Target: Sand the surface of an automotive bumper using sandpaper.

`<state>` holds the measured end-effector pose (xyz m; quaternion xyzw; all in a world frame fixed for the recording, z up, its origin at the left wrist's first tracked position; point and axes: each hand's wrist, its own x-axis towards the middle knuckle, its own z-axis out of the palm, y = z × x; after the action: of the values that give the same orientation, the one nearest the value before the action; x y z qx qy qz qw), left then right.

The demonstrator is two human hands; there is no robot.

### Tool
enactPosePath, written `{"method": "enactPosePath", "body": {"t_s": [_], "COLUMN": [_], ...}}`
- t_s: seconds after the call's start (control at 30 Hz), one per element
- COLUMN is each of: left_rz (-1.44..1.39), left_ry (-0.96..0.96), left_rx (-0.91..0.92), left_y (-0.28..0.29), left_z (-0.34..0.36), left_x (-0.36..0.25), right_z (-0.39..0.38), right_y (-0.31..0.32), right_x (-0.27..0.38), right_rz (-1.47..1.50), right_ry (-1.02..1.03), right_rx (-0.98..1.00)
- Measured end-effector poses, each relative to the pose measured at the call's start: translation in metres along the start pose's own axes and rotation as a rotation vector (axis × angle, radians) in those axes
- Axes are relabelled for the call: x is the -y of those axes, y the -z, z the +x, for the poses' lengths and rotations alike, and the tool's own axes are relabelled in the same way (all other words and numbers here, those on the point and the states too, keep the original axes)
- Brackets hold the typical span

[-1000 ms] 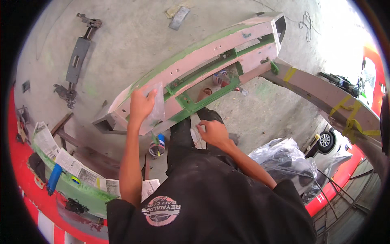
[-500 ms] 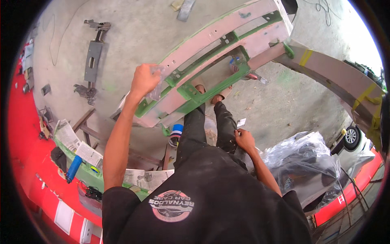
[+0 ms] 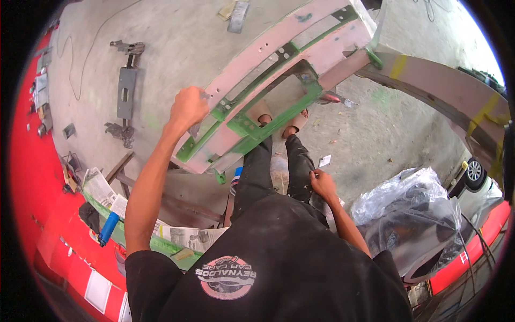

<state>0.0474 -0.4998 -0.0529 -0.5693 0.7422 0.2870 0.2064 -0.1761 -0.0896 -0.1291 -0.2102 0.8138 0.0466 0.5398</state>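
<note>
My left hand (image 3: pixel 189 109) is closed in a fist at the left end of a car bumper (image 3: pixel 330 56) patched in pale pink and green. A crumpled, see-through plastic piece (image 3: pixel 194 130) sticks out from under the fist. The bumper slants across the view above my feet, with long openings cut through it. My right hand (image 3: pixel 323 184) is by my right thigh, fingers curled together. Whatever it may hold is hidden. A small white card (image 3: pixel 324 160) lies on the floor beyond it.
A taped, curved panel (image 3: pixel 418 86) arches at the right. Clear plastic sheeting (image 3: pixel 407 206) covers something dark nearby. At left are a grey metal bracket (image 3: pixel 126 94), newspaper (image 3: pixel 185 236) on a green part, and a blue bottle (image 3: pixel 108 229). A blue-banded can (image 3: pixel 236 180) stands beside my leg.
My left fist has turned, and less of the plastic shows. The bumper has shifted slightly left and up in view. My right hand stays by my thigh.
</note>
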Motion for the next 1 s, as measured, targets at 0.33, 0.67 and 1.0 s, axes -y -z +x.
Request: {"method": "enactPosePath", "body": {"t_s": [0.33,0.67,1.0], "left_rz": [0.002,-1.319,-0.684], "left_ry": [0.008,0.453,0.202], "left_rx": [0.097,0.392,0.128], "left_y": [-0.006,-0.010,-0.017], "left_z": [0.023,-0.008,-0.012], "left_x": [0.004,0.050,0.037], "right_z": [0.005,0.020,0.014], "right_y": [-0.011,-0.023,-0.016], "right_x": [-0.010,-0.032,-0.018], "right_rz": [0.058,0.185,0.120], "right_ry": [-0.035,0.032,0.045], "right_rx": [0.049,0.045,0.031]}}
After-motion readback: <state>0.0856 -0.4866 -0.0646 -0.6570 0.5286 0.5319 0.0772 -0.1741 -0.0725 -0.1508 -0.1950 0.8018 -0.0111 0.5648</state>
